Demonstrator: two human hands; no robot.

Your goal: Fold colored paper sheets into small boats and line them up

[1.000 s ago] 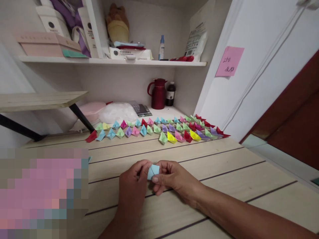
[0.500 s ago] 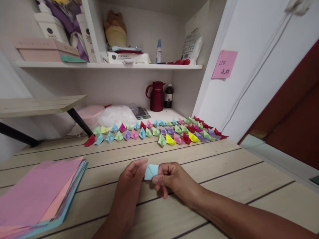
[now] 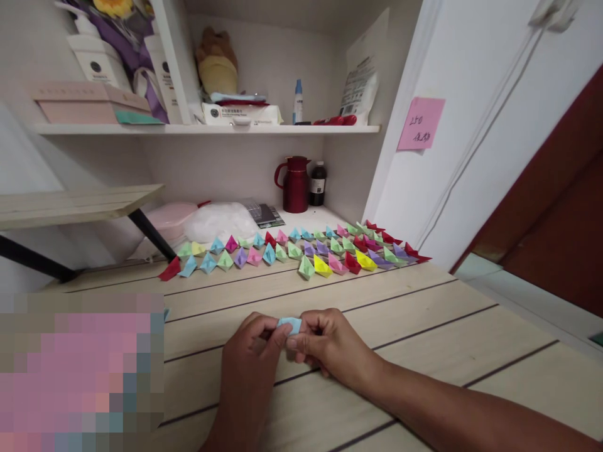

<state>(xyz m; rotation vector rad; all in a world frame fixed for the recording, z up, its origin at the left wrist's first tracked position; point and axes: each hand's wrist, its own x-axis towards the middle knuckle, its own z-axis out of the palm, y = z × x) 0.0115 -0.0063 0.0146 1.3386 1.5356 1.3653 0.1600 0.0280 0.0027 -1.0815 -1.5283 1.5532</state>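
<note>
A small folded piece of light blue paper (image 3: 290,324) is pinched between my two hands, just above the wooden tabletop. My left hand (image 3: 257,342) grips its left end between thumb and fingers. At the right end, my right hand (image 3: 325,339) holds it with the thumb in front and the fingers curled behind. Much of the paper is covered by my fingertips. Beyond my hands, several folded paper boats in many colours stand in rows, among them a yellow boat (image 3: 323,266) and a red boat (image 3: 170,269).
At the left front, a blurred-out pink patch (image 3: 89,358) covers part of the table. A small raised wooden shelf (image 3: 80,207) with black legs stands at the back left. A dark red jug (image 3: 296,185) and a dark bottle (image 3: 318,184) stand behind the boats.
The blue paper now shows as a narrower strip, its flat square face no longer visible. My left hand has shifted slightly right, its thumb now over the paper's front.
</note>
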